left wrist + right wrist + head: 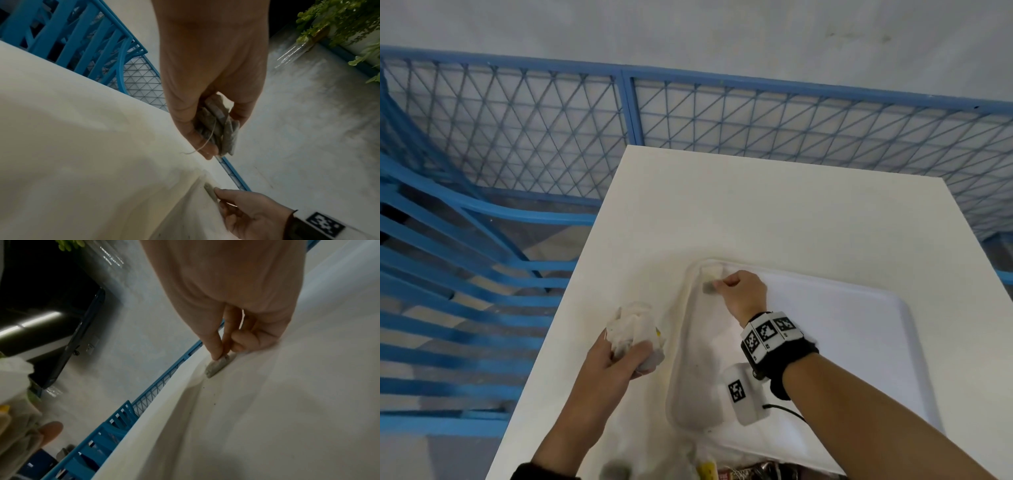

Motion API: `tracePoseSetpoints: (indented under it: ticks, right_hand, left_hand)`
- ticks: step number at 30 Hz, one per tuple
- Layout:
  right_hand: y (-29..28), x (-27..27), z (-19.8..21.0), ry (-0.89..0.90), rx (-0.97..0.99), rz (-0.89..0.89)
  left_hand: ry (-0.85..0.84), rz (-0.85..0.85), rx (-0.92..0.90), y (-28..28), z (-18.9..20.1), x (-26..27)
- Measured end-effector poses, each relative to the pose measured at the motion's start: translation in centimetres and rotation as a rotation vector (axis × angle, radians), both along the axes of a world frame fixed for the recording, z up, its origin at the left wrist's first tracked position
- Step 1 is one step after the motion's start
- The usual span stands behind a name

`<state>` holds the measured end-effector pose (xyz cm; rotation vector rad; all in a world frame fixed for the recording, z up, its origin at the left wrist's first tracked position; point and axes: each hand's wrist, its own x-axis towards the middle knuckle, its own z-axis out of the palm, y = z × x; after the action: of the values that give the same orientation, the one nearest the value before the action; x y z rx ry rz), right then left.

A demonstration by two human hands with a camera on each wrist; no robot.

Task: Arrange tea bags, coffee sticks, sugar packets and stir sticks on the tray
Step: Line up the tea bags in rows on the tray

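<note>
A white tray [859, 342] lies on the white table [756, 205]. My right hand [739, 291] pinches a single tea bag [709, 287] down in the tray's far left corner; the right wrist view shows thumb and forefinger on that tea bag [218, 365]. My left hand [619, 356] hovers over the table just left of the tray and grips a bunch of tea bags [635, 325] with white tags. In the left wrist view the bunch of tea bags [218, 128] sits between thumb and fingers, a string dangling.
More packets and sticks [722, 471] lie in a heap at the table's near edge, partly out of view. A blue wire fence [619, 120] and blue chairs [448, 257] stand beyond the table's far and left edges.
</note>
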<state>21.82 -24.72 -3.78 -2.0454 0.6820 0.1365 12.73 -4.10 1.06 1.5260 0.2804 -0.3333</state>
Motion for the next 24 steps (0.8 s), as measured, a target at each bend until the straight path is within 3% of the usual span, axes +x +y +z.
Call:
tracePoseSetpoints:
  ticks: [11,15,20,24]
  right_hand:
    - [0.1,0.6,-0.1,0.047,0.008,0.019]
    - [0.1,0.1,-0.3,-0.050,-0.014,0.008]
    - [0.8,-2.9,2.8,-0.092,0.192,0.193]
    - [0.9,-6.0,5.2,0.000,0.620,0.320]
  left_hand:
    - [0.007,-0.009,-0.003,-0.9,0.1,0.4]
    - [0.029,-0.020,-0.067,-1.2,0.4,0.7]
    - [0.024,-0.051,-0.133,-1.8,1.1,1.2]
    - [0.010,-0.061,-0.173,-2.4,1.5,1.6]
